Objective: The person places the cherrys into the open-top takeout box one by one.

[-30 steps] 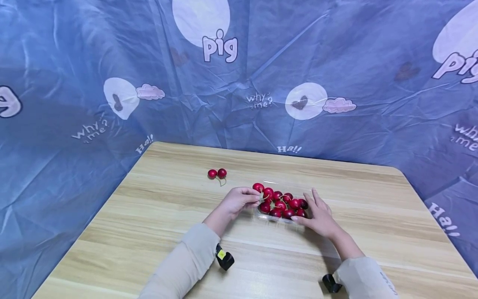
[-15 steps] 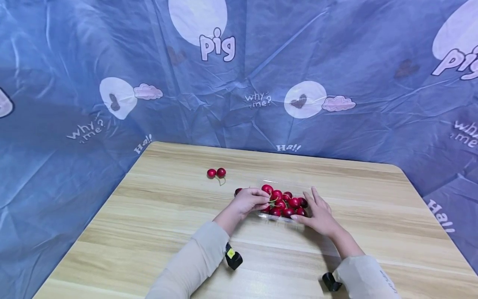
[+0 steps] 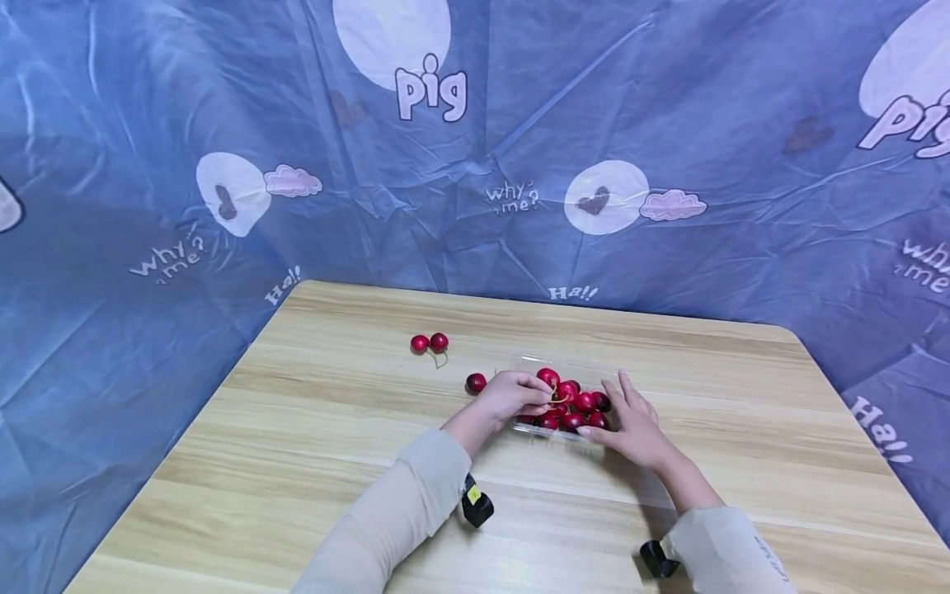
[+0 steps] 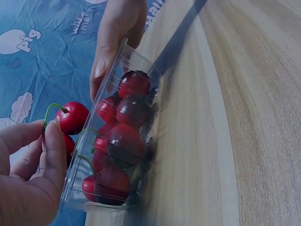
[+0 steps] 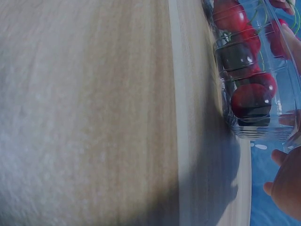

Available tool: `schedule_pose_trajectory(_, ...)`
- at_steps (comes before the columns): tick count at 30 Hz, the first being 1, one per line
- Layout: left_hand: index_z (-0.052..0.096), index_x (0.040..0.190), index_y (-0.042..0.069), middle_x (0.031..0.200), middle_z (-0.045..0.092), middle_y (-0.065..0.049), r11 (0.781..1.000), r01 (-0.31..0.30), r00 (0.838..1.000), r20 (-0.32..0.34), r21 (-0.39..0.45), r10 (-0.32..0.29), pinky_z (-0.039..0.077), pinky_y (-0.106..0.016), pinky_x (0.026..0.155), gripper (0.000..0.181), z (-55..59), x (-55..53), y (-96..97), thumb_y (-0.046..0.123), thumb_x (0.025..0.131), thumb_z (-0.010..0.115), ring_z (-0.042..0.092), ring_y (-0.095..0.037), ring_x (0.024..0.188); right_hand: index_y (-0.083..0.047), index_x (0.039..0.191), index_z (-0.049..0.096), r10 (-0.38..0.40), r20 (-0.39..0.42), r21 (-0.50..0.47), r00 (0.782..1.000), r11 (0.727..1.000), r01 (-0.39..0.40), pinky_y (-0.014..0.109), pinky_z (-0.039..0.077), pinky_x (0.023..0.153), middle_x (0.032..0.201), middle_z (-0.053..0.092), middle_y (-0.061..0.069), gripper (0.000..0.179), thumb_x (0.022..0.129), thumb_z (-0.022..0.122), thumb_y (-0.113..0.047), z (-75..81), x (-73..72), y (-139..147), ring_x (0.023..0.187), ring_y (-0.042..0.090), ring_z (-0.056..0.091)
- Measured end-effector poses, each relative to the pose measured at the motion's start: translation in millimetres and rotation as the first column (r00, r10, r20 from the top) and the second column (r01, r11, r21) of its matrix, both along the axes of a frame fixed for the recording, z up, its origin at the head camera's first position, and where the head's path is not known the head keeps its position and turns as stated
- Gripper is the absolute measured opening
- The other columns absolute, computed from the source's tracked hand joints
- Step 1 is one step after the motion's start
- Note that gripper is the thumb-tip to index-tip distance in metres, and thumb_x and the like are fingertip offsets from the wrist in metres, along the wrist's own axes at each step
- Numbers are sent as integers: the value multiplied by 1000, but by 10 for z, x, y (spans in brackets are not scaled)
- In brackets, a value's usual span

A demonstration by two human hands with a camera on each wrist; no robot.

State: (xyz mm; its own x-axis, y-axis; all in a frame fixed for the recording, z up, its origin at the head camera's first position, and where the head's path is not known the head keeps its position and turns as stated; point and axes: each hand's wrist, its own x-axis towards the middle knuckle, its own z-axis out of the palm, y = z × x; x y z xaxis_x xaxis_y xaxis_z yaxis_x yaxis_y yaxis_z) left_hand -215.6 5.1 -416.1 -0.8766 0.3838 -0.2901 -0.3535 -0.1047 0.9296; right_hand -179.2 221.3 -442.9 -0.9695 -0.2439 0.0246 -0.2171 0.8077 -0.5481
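Note:
My left hand (image 3: 510,396) pinches a green stem (image 4: 51,109) between thumb and forefinger. Two red cherries (image 4: 75,117) hang from it, over the rim of a clear plastic box (image 3: 529,360) in the left wrist view. Several red and dark cherries (image 4: 126,141) fill the box, some with their stems showing. At the box's right end, my right hand (image 3: 637,431) holds it, thumb at the near corner and fingers spread toward the far side. In the right wrist view, part of this hand (image 5: 288,183) shows beside the box's end wall.
A pair of cherries (image 3: 439,341) with joined stems lies on the wooden table (image 3: 334,396), back left of the box. A single dark cherry (image 3: 476,383) lies nearer, just left of my left hand. Behind the table hangs a blue printed cloth (image 3: 460,239).
My left hand has moved right over the box, carrying the pinched cherries from its left end toward the middle. The single cherry behind it has come into view. My right hand stays put.

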Motion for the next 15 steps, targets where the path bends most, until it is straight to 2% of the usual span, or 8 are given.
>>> schedule_pose_trajectory(11,60,85,-10,68,59,-7,993,33,999,-12,-114,-35,54,-26,64,11,-42,-17,77,-10,75,58,58,-12,58,4,133,22,6,1,-6,1000,1000,-6,64,5,93,138,0,28,88,71,64,-43,22,7,-5,118,53,6)
schedule_pose_trajectory(15,61,82,-8,69,60,-7,981,39,997,-54,-189,-50,54,-24,62,8,-55,-8,97,-8,75,59,57,-10,56,4,133,22,8,-1,-4,1000,1000,-8,64,5,94,138,0,28,88,72,63,-44,28,6,-2,118,52,6)
